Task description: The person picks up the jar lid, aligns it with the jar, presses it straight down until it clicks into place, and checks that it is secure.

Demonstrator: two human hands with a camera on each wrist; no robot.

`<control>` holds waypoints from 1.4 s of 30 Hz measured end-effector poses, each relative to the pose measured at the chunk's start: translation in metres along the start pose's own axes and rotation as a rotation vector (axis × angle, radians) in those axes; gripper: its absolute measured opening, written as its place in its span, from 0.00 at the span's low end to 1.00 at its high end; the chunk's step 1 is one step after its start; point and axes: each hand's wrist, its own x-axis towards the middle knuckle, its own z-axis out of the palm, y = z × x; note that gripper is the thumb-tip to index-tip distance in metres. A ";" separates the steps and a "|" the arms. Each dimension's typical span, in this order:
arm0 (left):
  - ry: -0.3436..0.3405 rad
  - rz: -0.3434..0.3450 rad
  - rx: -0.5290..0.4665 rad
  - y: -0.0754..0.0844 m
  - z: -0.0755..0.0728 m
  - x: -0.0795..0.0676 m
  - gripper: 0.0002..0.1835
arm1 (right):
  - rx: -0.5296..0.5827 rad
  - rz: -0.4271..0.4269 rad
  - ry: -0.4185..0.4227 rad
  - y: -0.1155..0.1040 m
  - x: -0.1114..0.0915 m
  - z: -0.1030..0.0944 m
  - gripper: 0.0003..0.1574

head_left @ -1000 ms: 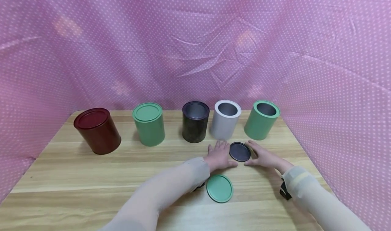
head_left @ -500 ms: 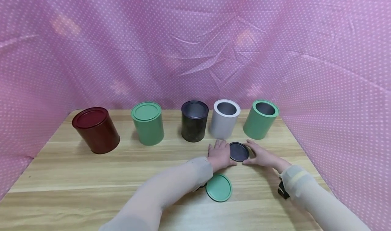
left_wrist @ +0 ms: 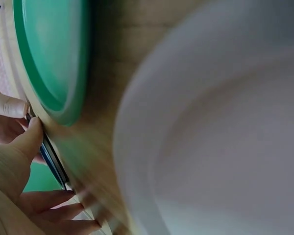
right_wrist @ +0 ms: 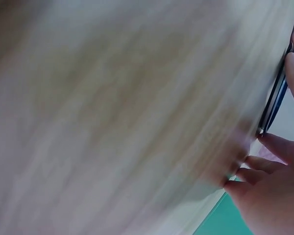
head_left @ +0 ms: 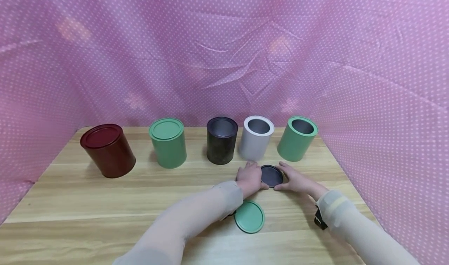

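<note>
A round black lid (head_left: 271, 176) lies on the wooden table between my two hands. My left hand (head_left: 250, 178) holds its left side, with thumb and fingers bent around the rim. From the right, my right hand (head_left: 298, 180) grips the opposite side, its thumb at the near edge and its fingers at the far edge. In the left wrist view the lid (left_wrist: 53, 159) shows edge-on, with both thumbs close together on its near side. The right wrist view catches its dark rim (right_wrist: 276, 100) with fingertips on it. A green lid (head_left: 249, 217) rests nearer to me.
Behind my hands stand an uncovered black can (head_left: 221, 144), a white can (head_left: 255, 142) and a green can (head_left: 296, 142). Further left are a lidded green can (head_left: 169, 146) and a lidded dark red can (head_left: 110, 154). A pale, blurred round thing (left_wrist: 210, 147) fills much of the left wrist view.
Both hands have closed in on the black lid; the left fingers, spread before, now bend more around its rim. The cans and green lid stay put while the head view shifts slightly.
</note>
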 end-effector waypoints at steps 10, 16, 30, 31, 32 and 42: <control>-0.034 0.013 0.027 0.000 0.001 0.003 0.42 | -0.002 -0.064 0.036 0.002 -0.002 0.001 0.52; -0.051 -0.016 0.026 0.002 0.000 0.005 0.42 | -0.057 -0.022 0.015 0.002 0.001 0.001 0.52; 0.066 0.054 -0.093 -0.010 -0.002 0.003 0.37 | 0.000 -0.045 0.076 0.004 0.002 0.005 0.49; 0.074 0.068 -0.104 -0.011 -0.001 0.003 0.37 | 0.009 -0.044 0.080 0.005 0.002 0.006 0.49; 0.076 0.079 -0.117 -0.013 -0.002 0.002 0.36 | 0.018 -0.038 0.081 0.005 0.003 0.006 0.50; 0.054 0.119 -0.213 -0.024 -0.009 0.004 0.38 | 0.071 -0.042 0.128 -0.001 0.003 0.005 0.48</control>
